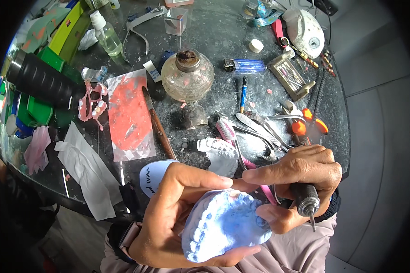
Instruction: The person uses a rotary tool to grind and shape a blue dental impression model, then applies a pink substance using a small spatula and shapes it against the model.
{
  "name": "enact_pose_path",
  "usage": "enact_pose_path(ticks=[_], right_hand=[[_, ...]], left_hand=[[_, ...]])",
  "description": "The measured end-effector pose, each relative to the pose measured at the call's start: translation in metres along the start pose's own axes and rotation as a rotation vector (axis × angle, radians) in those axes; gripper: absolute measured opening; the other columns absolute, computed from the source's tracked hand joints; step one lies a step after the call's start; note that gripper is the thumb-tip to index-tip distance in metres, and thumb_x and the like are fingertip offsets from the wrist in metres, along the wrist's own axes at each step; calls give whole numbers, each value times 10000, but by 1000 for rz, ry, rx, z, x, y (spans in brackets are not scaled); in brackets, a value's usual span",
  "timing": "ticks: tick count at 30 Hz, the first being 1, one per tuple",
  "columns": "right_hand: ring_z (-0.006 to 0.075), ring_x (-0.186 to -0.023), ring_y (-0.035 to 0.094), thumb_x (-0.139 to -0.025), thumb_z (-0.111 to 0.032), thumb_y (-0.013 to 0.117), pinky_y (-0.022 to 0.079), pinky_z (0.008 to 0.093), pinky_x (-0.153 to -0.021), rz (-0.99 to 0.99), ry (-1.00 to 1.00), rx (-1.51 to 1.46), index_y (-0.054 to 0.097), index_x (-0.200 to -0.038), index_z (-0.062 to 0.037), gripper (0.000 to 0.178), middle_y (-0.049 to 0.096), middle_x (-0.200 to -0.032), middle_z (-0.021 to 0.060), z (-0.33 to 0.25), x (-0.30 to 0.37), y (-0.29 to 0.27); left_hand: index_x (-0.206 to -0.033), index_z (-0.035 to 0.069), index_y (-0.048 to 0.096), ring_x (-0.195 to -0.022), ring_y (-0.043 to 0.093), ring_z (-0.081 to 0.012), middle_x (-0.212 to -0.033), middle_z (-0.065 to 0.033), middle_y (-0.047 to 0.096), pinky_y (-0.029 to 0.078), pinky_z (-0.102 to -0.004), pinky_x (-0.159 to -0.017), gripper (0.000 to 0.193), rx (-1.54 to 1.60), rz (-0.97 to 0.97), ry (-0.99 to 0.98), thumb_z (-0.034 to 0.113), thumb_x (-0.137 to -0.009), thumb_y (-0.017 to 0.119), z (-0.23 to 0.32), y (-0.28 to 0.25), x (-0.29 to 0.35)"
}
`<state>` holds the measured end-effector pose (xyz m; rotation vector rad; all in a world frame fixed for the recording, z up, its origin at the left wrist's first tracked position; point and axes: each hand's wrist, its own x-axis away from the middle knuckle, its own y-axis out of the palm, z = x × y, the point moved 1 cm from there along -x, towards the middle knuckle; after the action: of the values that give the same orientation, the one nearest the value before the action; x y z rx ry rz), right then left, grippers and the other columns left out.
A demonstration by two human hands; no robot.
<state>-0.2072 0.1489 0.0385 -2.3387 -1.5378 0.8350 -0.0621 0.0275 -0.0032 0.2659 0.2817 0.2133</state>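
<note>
Fingers of the L hand [164,218] are curled round the blue dental cast [228,227], thumb along its top edge, other fingertips showing under its lower edge. R hand [303,175] has its thumb on the cast's right side & remaining fingers folded round a rotary handpiece [306,198]. Cast is up off the bench [232,36], above the trousers [300,257].

Bur [313,223] points down, clear of the cast. Can't tell if it's spinning; if so, main risk = a careless wrist roll putting it into cloth or a fingertip, b/c R hand is doing 2 jobs at once. Handpiece could also slip, since only folded fingers seem to hold it.

Cast looks like plaster, so prob. brittle: too hard a thumb press at the teeth could chip an edge; too loose an L grip could drop it. Powdery dust might make it slick.

Fwd sweep of L forearm could shift the wax knife [160,129] or tip the glass spirit lamp [187,82]. Orange-handled pliers [322,125] sit just beyond R knuckles, poss. snag.
</note>
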Motion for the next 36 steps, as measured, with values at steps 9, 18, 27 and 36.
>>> enact_pose_path(ticks=[9,18,27,36], right_hand=[[114,-360,518,-615,-165,728,370,218,-354,29,-103,-25,696,-846,14,293,586,-505,38,1,1,1],[100,-354,491,-637,-214,728,349,219,-361,45,-55,41,712,-826,-31,264,510,-434,-14,1,4,5],[116,-376,524,-654,-197,705,378,217,-375,34,-60,0,703,-803,-23,230,622,-550,44,4,3,7],[107,-362,516,-607,-172,755,358,216,-359,7,-65,-22,691,-810,19,286,564,-487,21,3,-2,4]], left_hand=[[-1060,25,300,-823,629,-217,-916,-211,572,547,-324,-692,804,-88,-9,-81,171,-534,890,8,-1,3],[-1035,25,301,-787,629,-177,-857,-160,598,515,-282,-683,804,-196,-98,-45,204,-527,897,6,0,-3],[-991,-19,321,-721,619,-147,-786,-152,597,508,-256,-660,802,-127,131,52,248,-508,902,-10,-1,5],[-1049,14,323,-760,615,-203,-854,-168,587,514,-308,-698,834,-83,137,-79,232,-496,907,3,-2,5]])
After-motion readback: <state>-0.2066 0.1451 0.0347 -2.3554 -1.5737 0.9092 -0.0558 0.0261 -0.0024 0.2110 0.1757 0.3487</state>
